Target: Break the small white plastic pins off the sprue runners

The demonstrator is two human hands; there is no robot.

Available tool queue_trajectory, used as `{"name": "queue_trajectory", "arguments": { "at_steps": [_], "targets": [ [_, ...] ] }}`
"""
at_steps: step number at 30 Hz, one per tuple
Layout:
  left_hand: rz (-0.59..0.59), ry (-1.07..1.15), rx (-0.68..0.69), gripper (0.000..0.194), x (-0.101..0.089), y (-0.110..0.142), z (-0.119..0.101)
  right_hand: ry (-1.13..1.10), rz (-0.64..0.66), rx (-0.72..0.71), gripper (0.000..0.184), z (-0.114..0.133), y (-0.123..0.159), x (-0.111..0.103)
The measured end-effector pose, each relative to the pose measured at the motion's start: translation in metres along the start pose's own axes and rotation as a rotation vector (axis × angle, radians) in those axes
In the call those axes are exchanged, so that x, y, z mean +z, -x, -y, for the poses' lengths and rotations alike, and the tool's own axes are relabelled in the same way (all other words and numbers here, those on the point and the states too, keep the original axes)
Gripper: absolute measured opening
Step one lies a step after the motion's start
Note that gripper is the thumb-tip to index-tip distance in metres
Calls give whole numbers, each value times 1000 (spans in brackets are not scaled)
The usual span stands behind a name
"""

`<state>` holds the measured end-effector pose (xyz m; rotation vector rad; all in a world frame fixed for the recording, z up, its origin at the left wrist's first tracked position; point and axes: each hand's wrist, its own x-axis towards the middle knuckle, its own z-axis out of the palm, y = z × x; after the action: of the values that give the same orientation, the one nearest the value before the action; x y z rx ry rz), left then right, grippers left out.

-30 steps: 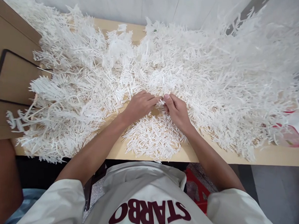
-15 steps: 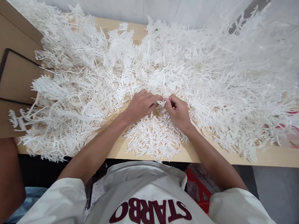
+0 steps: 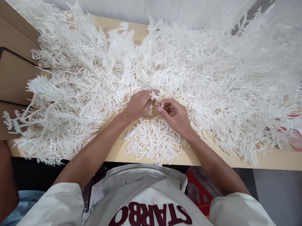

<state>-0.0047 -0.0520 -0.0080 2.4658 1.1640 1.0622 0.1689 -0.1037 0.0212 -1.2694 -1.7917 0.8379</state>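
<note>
My left hand [image 3: 140, 103] is closed around a small white branched plastic piece [image 3: 153, 95], whose tips stick out past the fingers. Close beside it, my right hand [image 3: 174, 114] pinches a few tiny white sticks [image 3: 162, 105] between thumb and forefinger. The two hands are slightly apart above the table. Below them lies a low heap of short loose white sticks [image 3: 154, 139] near the front edge. Beyond the hands spreads a large pile of branched white plastic pieces [image 3: 193, 68]. Exactly how the fingers of my left hand close is partly hidden.
The wooden table [image 3: 276, 160] runs along a pale wall [image 3: 125, 5]. A cardboard box [image 3: 12, 70] with a black outline stands at the left. At the right lies a red and clear plastic bag [image 3: 295, 139]. Another person's arm [image 3: 2, 183] shows at the lower left.
My hands have drawn a little apart, and the right one has shifted left and its fingers have loosened. White pieces now show at both hands' fingertips. The view has shifted slightly.
</note>
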Motion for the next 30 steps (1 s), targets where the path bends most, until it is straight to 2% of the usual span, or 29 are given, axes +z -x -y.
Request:
{"name": "queue_trajectory", "arguments": {
  "at_steps": [3, 6, 10, 16, 19, 23, 25, 28, 30],
  "targets": [
    [-6, -140, 246, 26, 1, 2, -3, -179, -37, 166, 33, -1, -6, -4],
    [-61, -284, 370, 24, 0, 2, -6, -130, -54, 230, 40, -1, -7, -4],
    [-123, -277, 362, 18, 0, 4, -5, -75, 15, 259, 44, 0, -9, -6],
    [-177, -171, 387, 19, 1, 6, -4, -322, 119, 258, 35, -2, -12, -11],
    [-163, -171, 400, 20, 0, 4, -6, -303, 129, 185, 33, -5, -12, -10],
    [-96, -227, 422, 16, 0, 2, -6, -89, 59, 9, 28, -4, -7, -8],
    [-118, -221, 321, 15, 1, 1, -2, -38, 83, -102, 26, 1, -2, -7],
    [-207, -119, -53, 21, 0, -1, 6, -10, 244, -299, 23, 10, 5, -7],
    [-167, 13, -176, 21, -3, 0, 7, 41, 295, -320, 19, 13, 7, -6]
  ]
}}
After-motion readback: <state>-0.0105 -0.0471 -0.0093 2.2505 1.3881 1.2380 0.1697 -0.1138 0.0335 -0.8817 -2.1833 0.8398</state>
